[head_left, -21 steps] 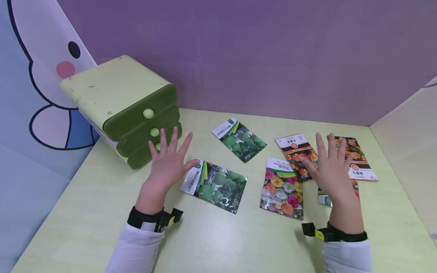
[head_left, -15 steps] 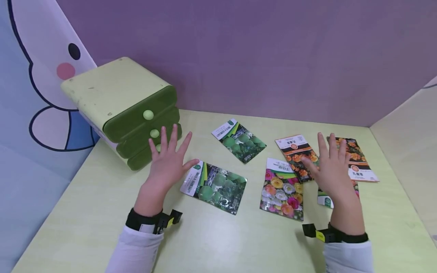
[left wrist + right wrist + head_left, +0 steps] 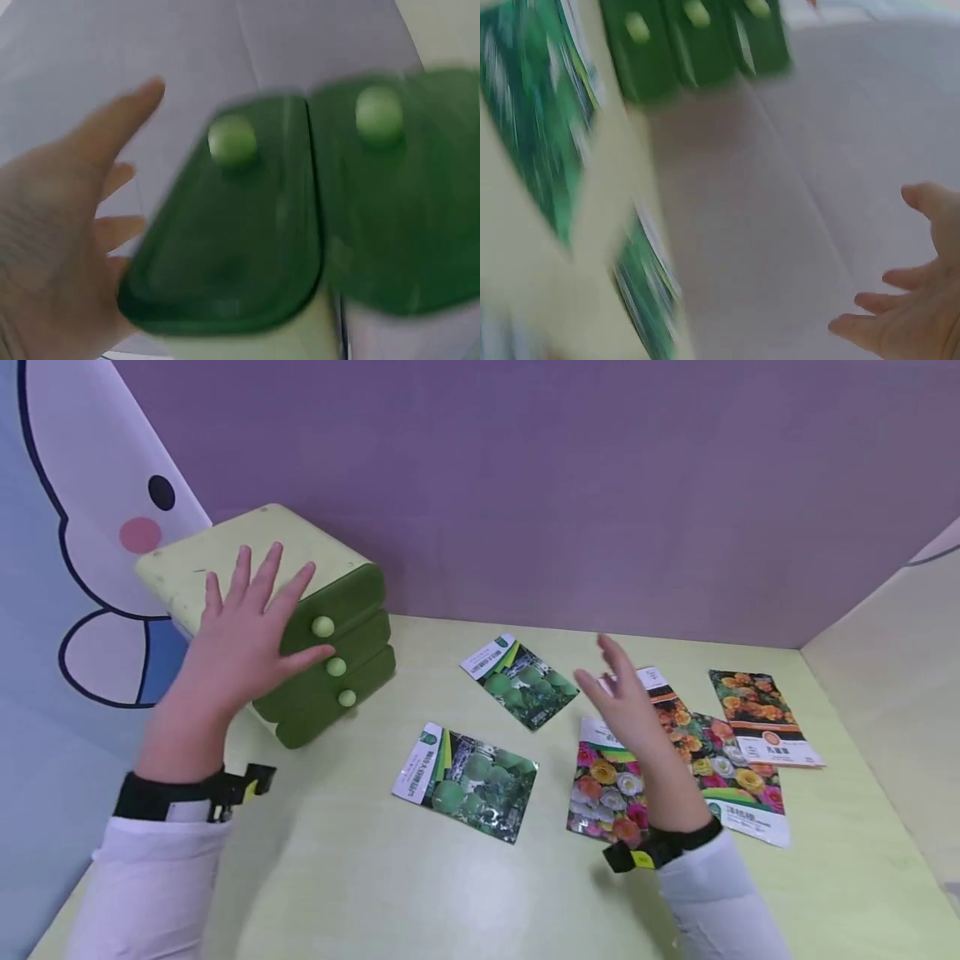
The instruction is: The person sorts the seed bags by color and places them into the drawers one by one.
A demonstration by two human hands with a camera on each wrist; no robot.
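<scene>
My left hand (image 3: 243,643), fingers spread, overlaps a small cream drawer unit (image 3: 330,547) with green fronts in the head view. In the left wrist view its thumb and fingers stand apart, beside the blurred green drawer fronts (image 3: 232,240) and their round knobs. Nothing is in my right hand (image 3: 630,714), which overlaps an orange-flower seed packet (image 3: 663,697) and a rose-pictured packet (image 3: 603,793); its fingers are extended in the right wrist view. Two packets picturing green fruit (image 3: 468,785) lie between the hands, one behind the other.
At the right, another orange-flower packet (image 3: 761,714) overlaps a second packet with colourful roses (image 3: 742,777). All lie on a pale table (image 3: 420,902). A purple backdrop (image 3: 525,502) rises behind, and a pale panel (image 3: 900,693) borders the right side.
My left hand has moved left and away from me, from in front of the drawers to over the unit. My right hand has shifted left and turned, uncovering the right-hand packets.
</scene>
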